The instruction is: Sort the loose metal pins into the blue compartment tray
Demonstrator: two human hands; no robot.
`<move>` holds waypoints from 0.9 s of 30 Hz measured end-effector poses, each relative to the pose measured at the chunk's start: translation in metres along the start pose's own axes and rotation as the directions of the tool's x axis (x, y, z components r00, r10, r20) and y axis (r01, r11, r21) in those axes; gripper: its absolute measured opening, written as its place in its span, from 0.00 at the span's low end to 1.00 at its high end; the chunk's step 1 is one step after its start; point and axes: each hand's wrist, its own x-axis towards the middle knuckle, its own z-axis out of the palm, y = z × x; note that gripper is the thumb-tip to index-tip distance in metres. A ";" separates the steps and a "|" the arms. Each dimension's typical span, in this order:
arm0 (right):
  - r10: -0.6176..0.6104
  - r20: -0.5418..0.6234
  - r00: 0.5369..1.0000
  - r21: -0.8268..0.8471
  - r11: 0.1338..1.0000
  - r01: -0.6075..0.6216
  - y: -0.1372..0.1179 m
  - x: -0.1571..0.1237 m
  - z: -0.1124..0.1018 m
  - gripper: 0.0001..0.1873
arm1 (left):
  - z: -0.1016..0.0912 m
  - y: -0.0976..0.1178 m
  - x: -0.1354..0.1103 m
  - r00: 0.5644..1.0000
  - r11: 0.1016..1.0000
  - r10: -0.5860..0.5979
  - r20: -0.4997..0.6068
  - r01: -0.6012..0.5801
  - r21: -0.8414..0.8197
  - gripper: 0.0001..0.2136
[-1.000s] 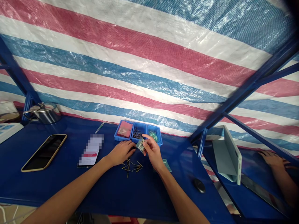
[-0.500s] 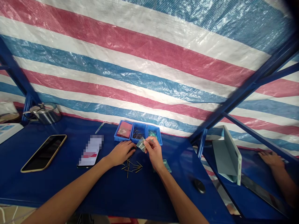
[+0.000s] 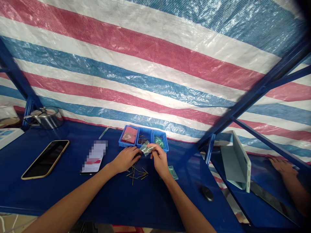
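Note:
A small clear plastic bag (image 3: 145, 149) is pinched between the thumb and fingers of my right hand (image 3: 160, 159), in front of the blue bins. My left hand (image 3: 126, 158) sits just left of it with fingers bent together; something small and dark shows at its fingertips, too small to name. Whether those fingertips touch the bag I cannot tell. Thin dark rods like drill bits (image 3: 143, 173) lie loose on the blue table below both hands. More of them are in the middle blue bin (image 3: 145, 131). A flat greenish plastic bag (image 3: 173, 172) lies beside my right wrist.
The left bin (image 3: 120, 142) holds pinkish packets, the right bin (image 3: 166, 137) green ones. Two phones, one dark (image 3: 46, 159) and one lit (image 3: 93, 160), lie left, near a pen (image 3: 103, 133) and a metal pot (image 3: 50, 119). Rightward are a black mouse (image 3: 207, 193), a tablet (image 3: 239, 161) and another person's hand (image 3: 283, 166).
My right hand has shifted slightly and its fingers have moved on the bag, which now lies flatter and further left. My left hand has stayed in place.

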 end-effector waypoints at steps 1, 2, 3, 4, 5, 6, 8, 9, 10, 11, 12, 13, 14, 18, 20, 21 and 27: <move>-0.012 0.000 1.000 -0.006 1.000 0.012 0.001 0.000 0.001 0.12 | 0.000 0.000 0.000 1.000 1.000 -0.003 0.001 0.003 0.001 0.10; -0.019 -0.001 1.000 -0.002 1.000 0.019 0.002 0.000 0.002 0.12 | -0.001 0.001 0.000 1.000 1.000 -0.005 0.003 0.005 0.003 0.10; -0.021 -0.005 1.000 0.012 1.000 0.021 0.002 0.000 0.003 0.11 | -0.001 0.001 0.000 1.000 1.000 -0.006 0.006 0.006 0.004 0.10; -0.020 -0.008 1.000 0.030 0.999 0.020 0.002 0.000 0.004 0.10 | -0.001 0.001 0.000 1.000 1.000 -0.008 0.008 0.008 0.006 0.10; -0.017 -0.009 1.000 0.050 0.999 0.017 0.002 0.000 0.004 0.10 | 0.000 0.000 0.000 1.000 1.000 -0.007 0.011 0.007 0.005 0.10; -0.009 -0.009 1.000 0.071 0.997 0.009 0.002 0.000 0.005 0.11 | 0.000 0.000 0.000 1.000 1.000 -0.006 0.012 0.006 0.004 0.10; 0.022 -0.001 1.000 0.104 0.994 -0.022 0.001 -0.001 0.006 0.14 | 0.001 -0.001 0.000 1.000 1.000 -0.003 0.013 0.003 0.002 0.11; 0.039 0.002 0.999 0.113 0.993 -0.038 0.001 -0.001 0.006 0.15 | 0.002 -0.002 0.000 1.000 1.000 -0.002 0.014 0.002 0.003 0.11; 0.053 0.002 0.999 0.118 0.992 -0.053 0.001 -0.001 0.006 0.16 | 0.003 -0.003 0.000 1.000 1.000 0.000 0.015 0.000 0.003 0.11; 0.063 0.000 0.998 0.120 0.991 -0.062 0.000 -0.001 0.006 0.16 | 0.003 -0.003 -0.001 1.000 1.000 0.000 0.014 0.000 0.004 0.11; 0.068 -0.002 0.998 0.119 0.991 -0.068 0.000 -0.001 0.006 0.16 | 0.003 -0.004 -0.001 1.000 1.000 0.001 0.012 -0.001 0.003 0.12; 0.072 -0.003 0.997 0.118 0.990 -0.071 0.000 -0.002 0.006 0.16 | 0.003 -0.004 -0.001 1.000 1.000 0.003 0.010 -0.003 0.002 0.12; 0.080 0.000 0.997 0.119 0.990 -0.080 -0.001 -0.002 0.006 0.17 | 0.003 -0.004 -0.001 1.000 1.000 0.004 0.007 -0.004 0.000 0.12; 0.153 0.028 0.988 0.140 0.978 -0.156 -0.002 -0.003 0.007 0.24 | 0.003 -0.003 -0.001 1.000 1.000 0.005 0.002 -0.005 -0.001 0.11; 0.158 0.019 0.987 0.139 0.977 -0.159 -0.002 -0.003 0.007 0.25 | 0.002 -0.002 -0.001 1.000 1.000 0.006 0.001 -0.006 0.002 0.11; 0.145 0.008 0.989 0.130 0.981 -0.145 -0.002 -0.003 0.007 0.24 | 0.002 -0.002 0.000 1.000 1.000 0.006 0.002 -0.006 0.003 0.11; 0.080 0.008 0.997 0.083 0.993 -0.081 -0.006 -0.002 0.004 0.18 | 0.000 0.000 0.000 1.000 1.000 0.001 0.003 -0.001 -0.012 0.11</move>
